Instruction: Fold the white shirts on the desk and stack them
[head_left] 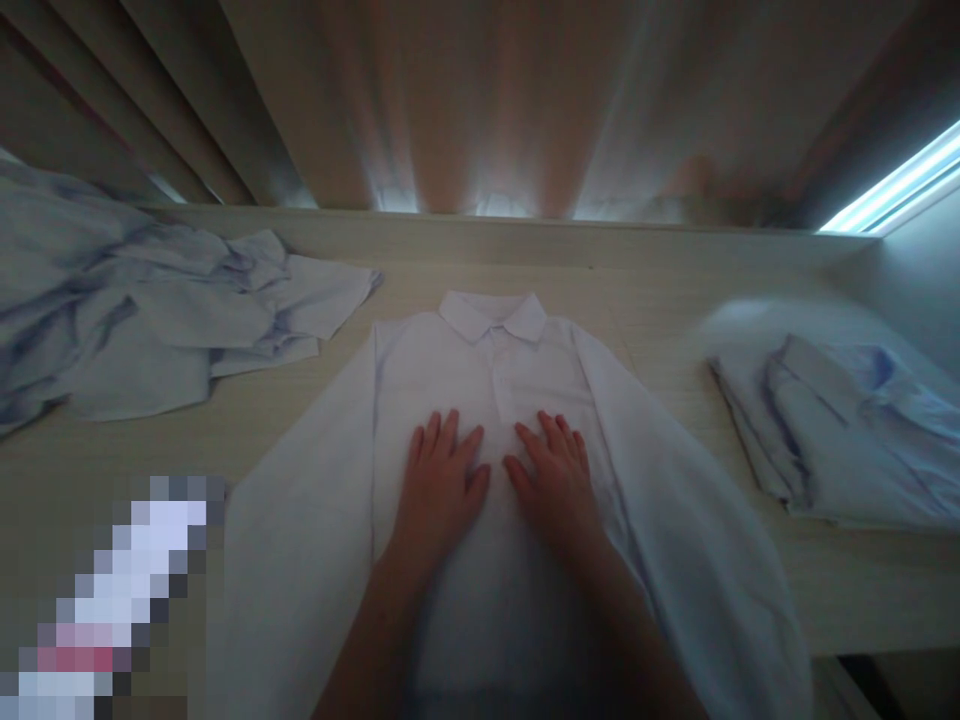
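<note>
A white long-sleeved shirt [480,370] lies spread front up before me, its collar [491,315] at the far end and a sleeve stretching down on each side. My left hand [442,480] rests flat on the left part of its chest, fingers spread and pointing away from me. On the right part of the chest lies my right hand [553,480], also flat with fingers apart. Between the two thumbs a narrow strip of fabric shows, just below the button placket [501,385]. Neither hand holds anything. The shirt's lower end is dark and partly hidden by my forearms.
A loose heap of white garments [150,310] lies at the left on the pale wooden surface [645,300]. Folded white garments [862,430] are stacked at the right. Curtains [495,110] hang behind the raised back edge. A blurred-out patch covers the lower left.
</note>
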